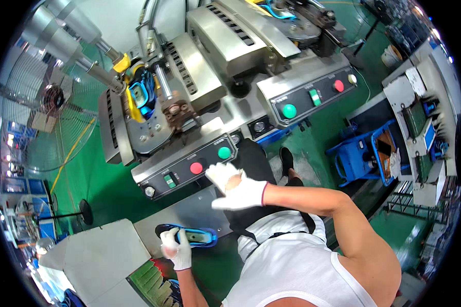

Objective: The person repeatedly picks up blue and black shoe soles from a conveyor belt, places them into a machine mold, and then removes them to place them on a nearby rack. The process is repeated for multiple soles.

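The blue-and-dark shoe (204, 237) lies on the low metal surface (192, 207), along its near edge and close to the near left corner, opening upward, dark end to the left. I'd judge it light, with a soft, bendable upper around a firmer sole; it looks more likely to fold than to break, and the glove's knit should keep it from slipping. The collar rim or the sides just below look the best places to take hold, with fingers on one wall and thumb on the other.

The person's left hand (176, 249), in a white glove, is at the shoe's near side, fingers partly curled over the rim; from here I can't tell whether they grip it or only touch. The right hand (236, 190), gloved too, is spread open and empty over the thigh, just beside a control panel (183, 174) with a red button (196, 168) and a green one (224, 152).

Beyond the panel stands a metal press (161, 120) with another blue shoe (139, 93) under its cylinders. Left of the surface is a pale board (100, 248); farther off, a large fan (51, 97) and, to the right, a blue chair (357, 159).
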`<state>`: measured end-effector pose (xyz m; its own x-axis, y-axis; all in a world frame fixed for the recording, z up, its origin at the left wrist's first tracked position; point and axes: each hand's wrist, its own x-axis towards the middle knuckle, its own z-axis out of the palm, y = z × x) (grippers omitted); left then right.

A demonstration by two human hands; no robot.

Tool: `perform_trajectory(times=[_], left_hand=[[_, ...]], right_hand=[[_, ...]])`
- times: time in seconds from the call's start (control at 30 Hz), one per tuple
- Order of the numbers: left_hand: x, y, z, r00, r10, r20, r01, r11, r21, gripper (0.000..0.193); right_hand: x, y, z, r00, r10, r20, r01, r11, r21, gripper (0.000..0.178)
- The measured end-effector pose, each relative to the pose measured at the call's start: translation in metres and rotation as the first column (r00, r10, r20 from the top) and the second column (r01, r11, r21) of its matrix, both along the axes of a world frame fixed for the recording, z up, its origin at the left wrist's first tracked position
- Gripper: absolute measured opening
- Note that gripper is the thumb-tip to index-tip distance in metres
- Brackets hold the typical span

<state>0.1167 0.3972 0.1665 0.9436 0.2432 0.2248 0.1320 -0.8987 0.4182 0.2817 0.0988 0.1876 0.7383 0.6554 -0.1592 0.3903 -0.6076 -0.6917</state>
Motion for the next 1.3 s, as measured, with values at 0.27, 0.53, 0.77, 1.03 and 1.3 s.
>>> perform_trajectory(times=[0.27, 0.53, 0.77, 1.03, 1.3], left_hand=[[0.067, -0.233, 0.054, 0.894, -0.438, 0.098, 0.445, 0.839, -0.312, 0.02], [0.086, -0.367, 0.078, 0.169, -0.948, 0.27, 0.95, 0.084, -0.299, 0.075], [0.105, -0.365, 0.04, 0.318, -0.941, 0.115, 0.888, 0.253, -0.384, 0.068], [0.102, -0.342, 0.0, 0.504, -0.855, -0.124, 0.734, 0.499, -0.46, 0.056], [0.082, -0.325, -0.022, 0.713, -0.643, -0.281, 0.47, 0.735, -0.488, 0.055]], right_hand=[[-0.094, -0.083, -0.027, 0.965, -0.247, 0.088, 0.234, 0.963, 0.13, 0.068], [-0.221, -0.296, 0.053, 0.165, -0.84, -0.516, 0.922, 0.317, -0.22, 0.092], [-0.199, -0.493, 0.071, -0.544, -0.816, -0.194, 0.802, -0.574, 0.165, 0.075], [-0.11, -0.799, 0.12, -0.524, -0.777, 0.348, 0.851, -0.499, 0.164, 0.031], [-0.109, -0.941, 0.076, -0.346, -0.931, -0.112, 0.915, -0.362, 0.179, 0.045]])
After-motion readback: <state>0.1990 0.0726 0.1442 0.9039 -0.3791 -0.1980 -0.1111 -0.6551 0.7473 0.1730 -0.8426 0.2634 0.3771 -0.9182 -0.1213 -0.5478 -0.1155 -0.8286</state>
